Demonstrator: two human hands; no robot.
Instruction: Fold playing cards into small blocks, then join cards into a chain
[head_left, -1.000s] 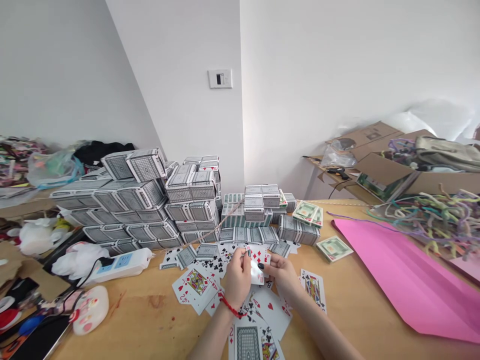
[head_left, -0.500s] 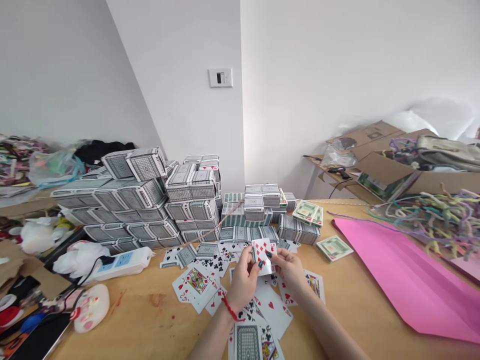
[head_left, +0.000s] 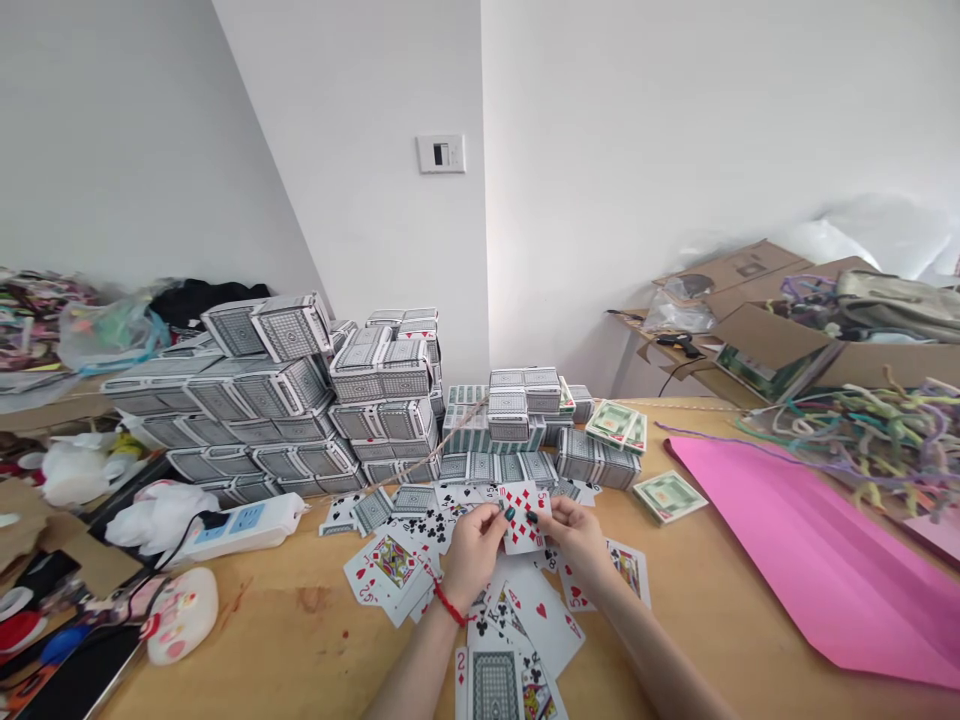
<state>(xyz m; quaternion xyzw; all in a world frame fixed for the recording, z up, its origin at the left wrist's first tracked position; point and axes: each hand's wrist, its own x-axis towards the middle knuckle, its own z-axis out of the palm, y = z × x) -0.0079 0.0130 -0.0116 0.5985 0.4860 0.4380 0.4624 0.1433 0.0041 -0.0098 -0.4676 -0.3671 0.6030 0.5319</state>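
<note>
Above the middle of the table I hold a ten of diamonds (head_left: 523, 530) with its face toward me. Part of a red five (head_left: 542, 497) shows at its upper right edge. My left hand (head_left: 472, 548) pinches the left side of the cards, thumb on the face. On the right side, my right hand (head_left: 579, 540) grips them in a similar pinch. Loose playing cards lie spread below and around my hands, among them a jack (head_left: 395, 562) at left, an ace of hearts (head_left: 544, 612), and a face-down card (head_left: 495, 686) near me.
Behind the loose cards stand structures built of folded cards, a tall one (head_left: 247, 390) at left and a lower one (head_left: 517, 405) in the centre. Card boxes (head_left: 670, 497) and pink paper (head_left: 810, 560) lie to the right. A power strip (head_left: 244, 530) sits at left.
My left hand has shifted left to the cards' left edge. The held cards, curled and tilted before, now face me flatter, with more of the ten showing.
</note>
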